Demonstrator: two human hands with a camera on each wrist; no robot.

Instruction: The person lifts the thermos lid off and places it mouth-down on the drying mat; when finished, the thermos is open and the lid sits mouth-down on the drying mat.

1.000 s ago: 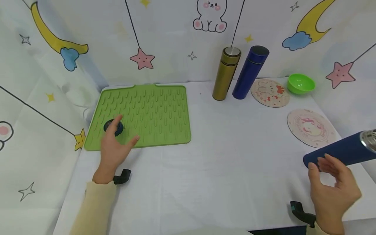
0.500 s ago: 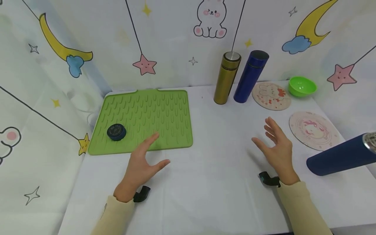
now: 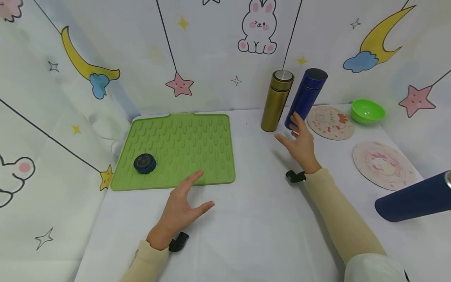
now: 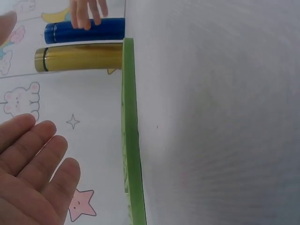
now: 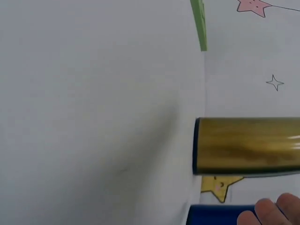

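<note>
Left hand [image 3: 177,210] and right hand [image 3: 303,149] hang spread, the right just before the far blue flask [image 3: 305,96]: likely stiff, slick, best gripped mid-body.

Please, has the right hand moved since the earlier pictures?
Yes. In the head view, the right hand has moved forward and leftward, away from the navy bottle at the right edge and toward the blue bottle at the back.

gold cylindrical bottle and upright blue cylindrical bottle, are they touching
Apart: the right wrist view shows a printed star in the gap between the gold bottle and blue bottle.
</note>
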